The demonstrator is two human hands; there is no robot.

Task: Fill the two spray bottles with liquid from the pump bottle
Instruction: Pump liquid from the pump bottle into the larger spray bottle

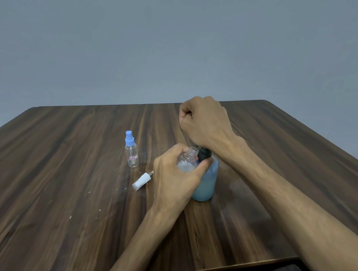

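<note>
- We see our left hand (pixel 172 174) curled round a small clear plastic spray bottle (pixel 188 162) with its cap off, the threaded neck open at the top and some pale liquid showing inside.
- We hold that open bottle upright against the side of the pale blue translucent pump bottle (pixel 205 184), which stands on the dark wood-grain bench (pixel 65 191) and holds light blue liquid in its lower part.
- Our right hand (pixel 204 122) is closed into a fist above the pump bottle's dark pump head (pixel 204 154), its underside down on the head; we cannot tell whether the fingers hold anything.
- The pump's spout sits just at the open neck of the held bottle.
- A white spray cap with its thin dip tube (pixel 142 181) lies on its side on the bench, just left of our left hand.
- Further left and back stands a second small clear spray bottle with a blue spray top (pixel 131 150) and a red-edged label, upright and apart from both hands; it looks nearly empty.
</note>
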